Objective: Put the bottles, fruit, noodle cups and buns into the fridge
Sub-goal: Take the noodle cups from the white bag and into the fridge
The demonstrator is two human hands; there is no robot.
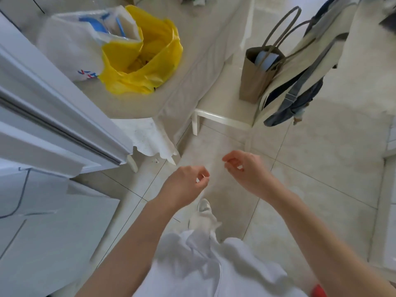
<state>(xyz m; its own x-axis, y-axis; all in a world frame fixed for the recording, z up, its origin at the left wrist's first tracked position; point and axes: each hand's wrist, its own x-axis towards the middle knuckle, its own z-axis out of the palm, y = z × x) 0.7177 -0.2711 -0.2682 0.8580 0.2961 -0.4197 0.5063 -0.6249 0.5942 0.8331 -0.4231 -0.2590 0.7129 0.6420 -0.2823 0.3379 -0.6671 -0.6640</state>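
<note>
Tiled floor (310, 189); yellow bag (145, 58) on table (128, 103)

The scene is lit brightly and evenly by soft daylight; its source cannot be identified. The pale floor tiles (300, 189) beyond the fingertips are washed out, and only faint shadows are cast. Straight lines are bent toward the frame edges by wide-angle distortion, notably on the fridge door (53, 108) left of the fingers. Mild softness is seen throughout, strongest on the white shirt (205, 264) behind the fingers.
</note>
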